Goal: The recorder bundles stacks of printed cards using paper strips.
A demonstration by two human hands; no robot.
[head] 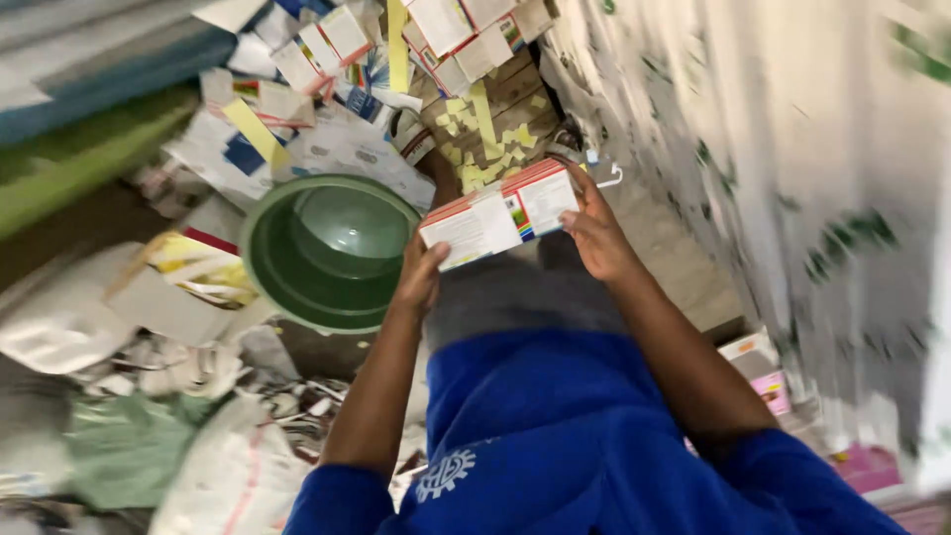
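Note:
A stack of flat white cartons with red edges [500, 213] is held between both my hands above my lap. My left hand [420, 275] grips the stack's left end. At the right end, my right hand [594, 230] closes its fingers over the top edge. Just left of the stack stands a green plastic bucket [263, 248], with nothing visible inside. Beyond my hands a wooden board [510, 109] carries scattered yellow paper scraps.
More white and red cartons [337, 40] and paper lie piled at the top. Crumpled sacks and paper [178, 416] cover the floor at left. A white patterned cloth [792, 178] fills the right side, with pink boxes [768, 376] below it.

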